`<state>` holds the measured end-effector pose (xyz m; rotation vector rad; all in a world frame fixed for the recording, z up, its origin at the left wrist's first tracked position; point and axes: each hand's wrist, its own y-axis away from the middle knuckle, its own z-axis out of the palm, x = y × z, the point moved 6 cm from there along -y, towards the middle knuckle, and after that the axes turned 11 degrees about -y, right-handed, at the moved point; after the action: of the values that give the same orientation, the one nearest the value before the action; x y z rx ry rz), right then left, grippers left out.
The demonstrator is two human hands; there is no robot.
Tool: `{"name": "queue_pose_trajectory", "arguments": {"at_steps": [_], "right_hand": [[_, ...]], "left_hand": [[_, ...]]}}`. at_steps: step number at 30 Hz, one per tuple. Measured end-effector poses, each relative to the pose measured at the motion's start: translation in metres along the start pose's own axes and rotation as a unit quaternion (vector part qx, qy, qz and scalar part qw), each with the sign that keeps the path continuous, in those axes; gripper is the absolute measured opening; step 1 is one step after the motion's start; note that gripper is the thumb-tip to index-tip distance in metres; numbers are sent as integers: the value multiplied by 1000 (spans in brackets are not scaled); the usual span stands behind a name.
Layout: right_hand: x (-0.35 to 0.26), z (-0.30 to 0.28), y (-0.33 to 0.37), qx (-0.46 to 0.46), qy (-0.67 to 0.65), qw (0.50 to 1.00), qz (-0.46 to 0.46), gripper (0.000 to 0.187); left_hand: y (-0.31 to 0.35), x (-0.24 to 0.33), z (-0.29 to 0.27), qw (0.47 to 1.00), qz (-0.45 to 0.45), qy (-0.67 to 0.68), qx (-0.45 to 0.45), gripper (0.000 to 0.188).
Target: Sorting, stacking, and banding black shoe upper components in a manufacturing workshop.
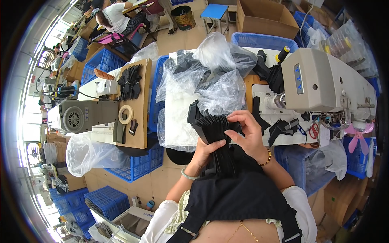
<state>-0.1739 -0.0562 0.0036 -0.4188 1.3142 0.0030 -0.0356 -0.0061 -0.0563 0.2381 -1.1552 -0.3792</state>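
A thick stack of black fabric pieces (211, 128) is held up in front of my body, its layered edges fanned toward me. My left hand (206, 150) grips the stack from below on the left, the thumb lying across its front. At the right edge of the stack, my right hand (248, 135) has its fingers on the far side and its thumb on the near side, closed on the layers. The lower part of the stack hangs against my black apron (243, 198). Just beyond the stack, clear plastic bags (221, 91) with dark pieces lie on the white table (173, 127).
A sewing machine (312, 81) stands at the right, with black pieces (283, 128) and red-handled scissors (314, 130) near it. Another machine (81, 115) is at the left, beside a wooden board (142, 93) carrying a tape roll (125, 114). Blue crates (148, 164) surround the table. A person (115, 18) sits far left.
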Motion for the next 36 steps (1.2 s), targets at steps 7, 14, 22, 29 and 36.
{"name": "queue_pose_trajectory", "arguments": {"at_steps": [7,14,22,29,36], "right_hand": [[-3,5,0,37,-117,992,16,23],[-19,2,-6,-97,60,990,-84,30],[-17,0,-6,-89,67,981,-161,28],[-13,-1,-3,-71,104,972,-201,26],[-16,12,-8,-68,73,991,-86,40]], "left_hand": [[-3,3,2,1000,12,-2,-28,45],[-3,3,3,999,23,-6,-38,48],[-3,5,11,998,37,-52,-10,48],[-2,-2,10,1000,17,2,-14,48],[-3,-14,2,999,-9,22,-42,54]]}}
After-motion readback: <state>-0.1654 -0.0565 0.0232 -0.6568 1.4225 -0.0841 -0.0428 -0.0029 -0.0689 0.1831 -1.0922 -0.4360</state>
